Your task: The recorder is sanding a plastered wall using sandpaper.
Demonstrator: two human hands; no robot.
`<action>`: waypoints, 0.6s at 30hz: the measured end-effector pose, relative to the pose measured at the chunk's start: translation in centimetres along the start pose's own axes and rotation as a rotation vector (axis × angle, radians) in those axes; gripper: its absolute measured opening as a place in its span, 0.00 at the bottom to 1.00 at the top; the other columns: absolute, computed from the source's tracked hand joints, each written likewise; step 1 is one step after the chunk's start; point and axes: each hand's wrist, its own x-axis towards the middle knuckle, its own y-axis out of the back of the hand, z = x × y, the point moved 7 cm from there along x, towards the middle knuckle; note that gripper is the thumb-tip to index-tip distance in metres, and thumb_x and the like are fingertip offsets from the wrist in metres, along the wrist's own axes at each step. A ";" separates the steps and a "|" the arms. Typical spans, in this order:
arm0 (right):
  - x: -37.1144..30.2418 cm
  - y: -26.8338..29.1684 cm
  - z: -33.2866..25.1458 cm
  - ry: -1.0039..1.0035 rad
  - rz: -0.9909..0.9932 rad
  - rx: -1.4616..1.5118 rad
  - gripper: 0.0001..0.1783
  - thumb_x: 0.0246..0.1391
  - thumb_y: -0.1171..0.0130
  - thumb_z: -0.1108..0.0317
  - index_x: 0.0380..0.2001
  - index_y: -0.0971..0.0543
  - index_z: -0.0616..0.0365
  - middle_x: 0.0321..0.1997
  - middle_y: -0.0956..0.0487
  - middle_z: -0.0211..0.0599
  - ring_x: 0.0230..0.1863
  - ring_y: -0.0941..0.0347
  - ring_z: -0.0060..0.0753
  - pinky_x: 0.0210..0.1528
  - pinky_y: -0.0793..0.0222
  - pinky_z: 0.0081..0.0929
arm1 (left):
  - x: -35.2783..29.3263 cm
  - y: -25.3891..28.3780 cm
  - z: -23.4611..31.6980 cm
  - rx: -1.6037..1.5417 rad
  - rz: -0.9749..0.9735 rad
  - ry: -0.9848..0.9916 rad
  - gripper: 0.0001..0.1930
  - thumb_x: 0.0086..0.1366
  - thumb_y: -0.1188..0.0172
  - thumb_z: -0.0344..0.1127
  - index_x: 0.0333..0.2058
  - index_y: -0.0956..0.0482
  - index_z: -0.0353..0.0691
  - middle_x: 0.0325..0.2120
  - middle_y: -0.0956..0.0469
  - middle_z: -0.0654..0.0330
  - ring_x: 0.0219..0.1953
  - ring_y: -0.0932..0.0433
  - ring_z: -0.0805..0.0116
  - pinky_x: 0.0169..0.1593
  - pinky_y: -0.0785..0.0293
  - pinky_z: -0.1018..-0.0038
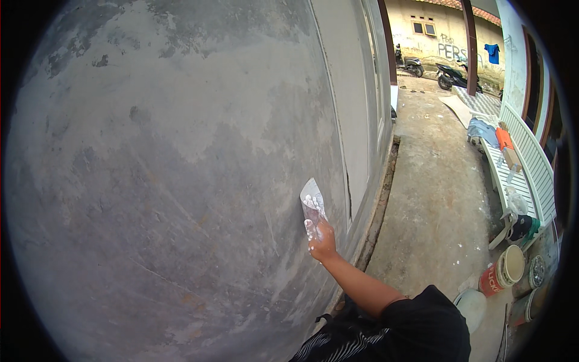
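Observation:
My right hand [321,238] reaches up from the lower right, its fingers closed round a pale, thin, bent sheet [311,188]. White paste-like smears cover the fingers and part of the sheet. The sheet's upper end is close to a grey, patchy plastered wall [199,181]; whether it touches cannot be made out. Lighter skim-like patches spread over the wall's upper part. Right of the hand, a smooth pale vertical strip [344,90] runs up the wall with a dark gap along its edge. My left hand is out of view.
A concrete walkway [416,199] runs along the wall. On the right stand a white slatted bench [546,181] with cloths and a box, a red-and-white bucket [491,279], and a round pale lid-like object [470,309]. Motorbikes [452,78] are parked far off.

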 end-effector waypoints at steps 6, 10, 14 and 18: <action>0.7 0.0 0.4 -0.246 -0.113 -0.018 0.10 0.62 0.48 0.70 0.35 0.24 0.68 0.34 0.24 0.59 0.36 0.29 0.63 0.41 0.34 0.42 | -0.4 0.2 -0.7 -0.078 0.050 0.018 0.29 0.74 0.55 0.48 0.60 0.32 0.25 0.65 0.40 0.37 0.69 0.44 0.43 0.69 0.51 0.49; 0.7 0.7 -1.8 0.014 -0.054 -0.007 0.10 0.62 0.48 0.70 0.32 0.25 0.68 0.32 0.25 0.57 0.34 0.30 0.64 0.37 0.35 0.43 | -0.6 0.5 -1.0 -0.026 0.039 0.067 0.30 0.74 0.55 0.48 0.60 0.33 0.23 0.64 0.39 0.36 0.69 0.44 0.43 0.69 0.51 0.50; 0.9 0.9 2.4 -0.233 -0.142 -0.111 0.10 0.63 0.49 0.69 0.34 0.23 0.66 0.31 0.24 0.57 0.33 0.29 0.61 0.37 0.35 0.44 | -0.4 0.4 -0.6 -0.044 0.041 0.060 0.29 0.74 0.55 0.47 0.60 0.32 0.24 0.63 0.37 0.35 0.69 0.44 0.43 0.70 0.52 0.50; 0.2 0.1 -0.6 -0.160 -0.120 -0.060 0.11 0.62 0.48 0.68 0.34 0.22 0.67 0.36 0.23 0.59 0.39 0.28 0.64 0.44 0.34 0.46 | -0.4 0.4 -0.6 -0.044 0.046 0.037 0.29 0.73 0.55 0.46 0.59 0.31 0.24 0.63 0.37 0.36 0.69 0.44 0.43 0.70 0.53 0.49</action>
